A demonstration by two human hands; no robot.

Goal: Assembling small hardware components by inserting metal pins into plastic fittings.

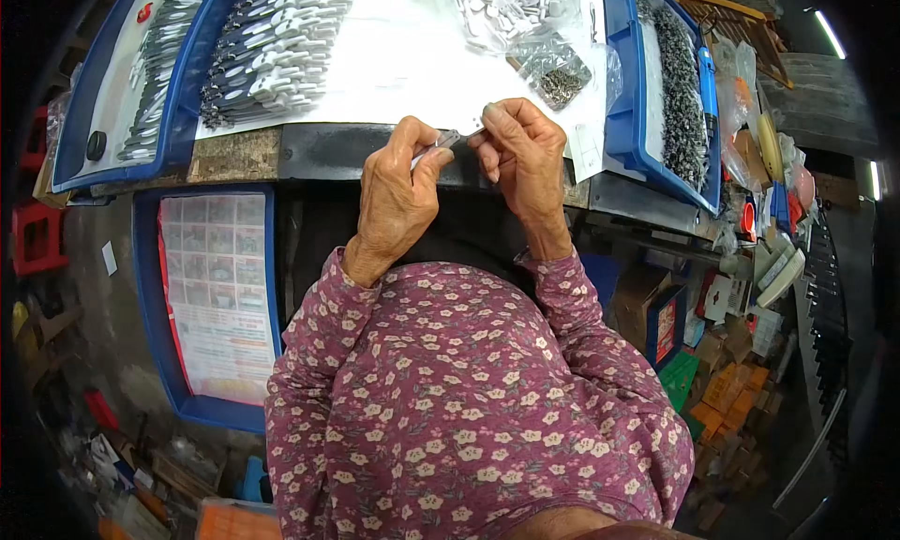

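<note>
My left hand is closed in front of me at the table edge, gripping a small greyish metal-looking piece between thumb and fingers. Close beside it, my right hand pinches a small white piece. The two pieces meet or nearly meet; I cannot tell which. Past my hands, stacked rows of white and dark slim parts lie on the white sheet. A clear bag of white plastic parts and a small bag of tiny brownish metal pieces are at the far right.
A blue tray of slim metal parts stands left, with a black round piece. Another blue tray at right holds many small dark parts, with a blue tool at its side. Below left, a blue-framed box holds printed sheets.
</note>
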